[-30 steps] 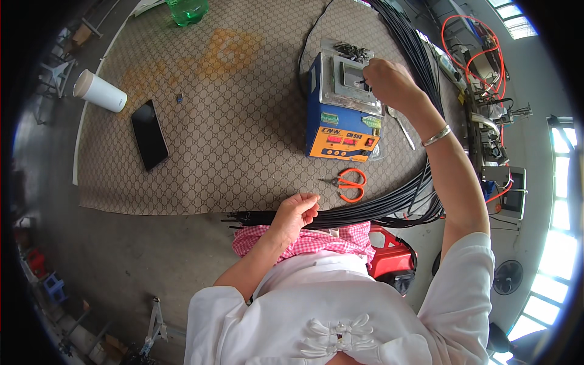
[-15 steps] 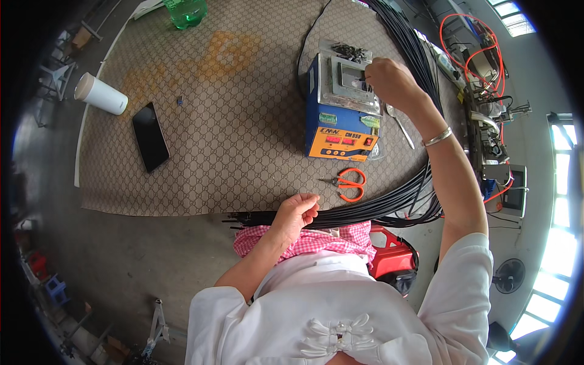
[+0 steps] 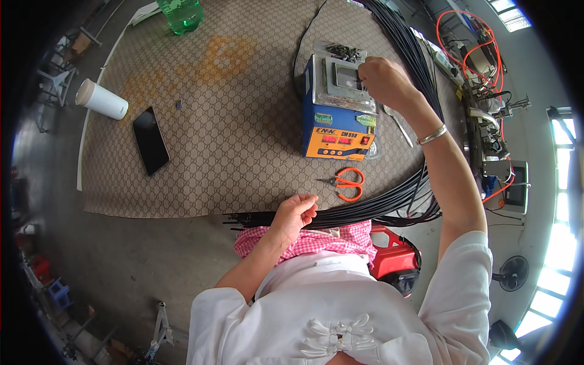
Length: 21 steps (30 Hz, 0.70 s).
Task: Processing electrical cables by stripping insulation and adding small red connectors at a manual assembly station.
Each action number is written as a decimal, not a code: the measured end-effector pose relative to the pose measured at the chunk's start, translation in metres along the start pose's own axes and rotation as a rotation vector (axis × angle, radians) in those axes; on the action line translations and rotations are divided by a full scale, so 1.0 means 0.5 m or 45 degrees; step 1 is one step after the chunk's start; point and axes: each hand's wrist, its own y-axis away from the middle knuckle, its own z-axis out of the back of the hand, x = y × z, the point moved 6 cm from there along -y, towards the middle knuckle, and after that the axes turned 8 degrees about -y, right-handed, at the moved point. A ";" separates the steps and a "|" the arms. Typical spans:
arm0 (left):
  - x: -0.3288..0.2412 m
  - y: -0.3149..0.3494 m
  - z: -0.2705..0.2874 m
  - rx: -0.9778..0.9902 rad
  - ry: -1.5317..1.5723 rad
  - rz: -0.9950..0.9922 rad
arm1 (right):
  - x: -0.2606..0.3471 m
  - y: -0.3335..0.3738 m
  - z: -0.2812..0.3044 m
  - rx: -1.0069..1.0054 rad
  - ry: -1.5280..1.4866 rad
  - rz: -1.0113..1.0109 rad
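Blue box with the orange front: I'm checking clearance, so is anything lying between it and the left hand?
Yes: orange-handled scissors lie on the table, roughly between the left hand and the blue box.

Counter [image 3: 243,140]: wide gap between phone [image 3: 150,141] and box [image 3: 344,123]
Box front: scissors [image 3: 350,185] between it and cables [image 3: 389,210]
Box right: metal tool [image 3: 401,129], then cables curving round
Box top: right hand [image 3: 386,80] across right edge
Beyond phone: cup [image 3: 104,100]
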 end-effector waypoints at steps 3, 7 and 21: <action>0.000 0.000 0.001 0.006 -0.003 0.002 | 0.007 -0.010 -0.017 0.058 0.161 0.062; 0.001 0.000 0.003 0.012 0.003 0.013 | 0.008 -0.018 -0.035 0.147 0.238 0.049; -0.027 0.039 -0.045 0.119 0.016 0.037 | -0.023 0.056 0.034 -0.229 -0.727 -0.220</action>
